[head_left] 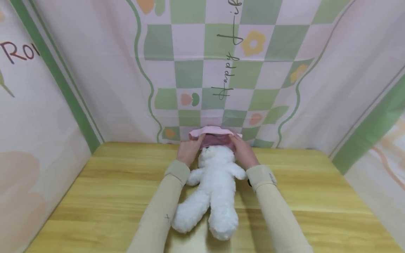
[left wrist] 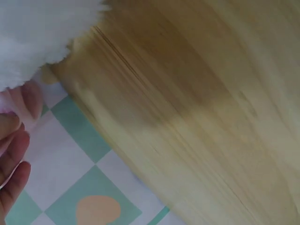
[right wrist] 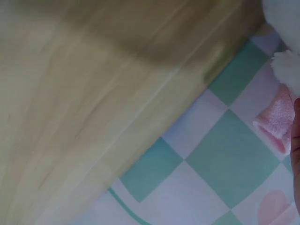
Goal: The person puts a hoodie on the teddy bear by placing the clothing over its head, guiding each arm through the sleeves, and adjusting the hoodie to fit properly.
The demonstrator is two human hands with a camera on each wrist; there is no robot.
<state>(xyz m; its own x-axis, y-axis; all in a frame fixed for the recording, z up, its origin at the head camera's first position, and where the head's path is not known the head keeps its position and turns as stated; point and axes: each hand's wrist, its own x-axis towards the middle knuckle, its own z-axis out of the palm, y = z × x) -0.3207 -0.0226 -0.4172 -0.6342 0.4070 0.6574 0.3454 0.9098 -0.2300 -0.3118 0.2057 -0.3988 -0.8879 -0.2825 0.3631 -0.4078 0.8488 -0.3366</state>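
A white fluffy plush toy (head_left: 218,179) lies on the wooden table (head_left: 126,196), legs toward me, its head at the far edge. Over the top of its head is a pink garment (head_left: 215,130), its opening spread toward me. My left hand (head_left: 188,151) pinches the left side of that opening between thumb and fingers. On the other side, my right hand (head_left: 245,153) grips the right edge, thumb on top. In the right wrist view a fuzzy, sleeve-like end of the pink garment (right wrist: 274,117) hangs beside my fingers. The garment covers part of the toy's head.
A checkered green-and-white cloth backdrop (head_left: 221,73) rises right behind the table's far edge. More printed cloth (head_left: 38,123) hangs along the left side, and another panel (head_left: 373,140) stands on the right.
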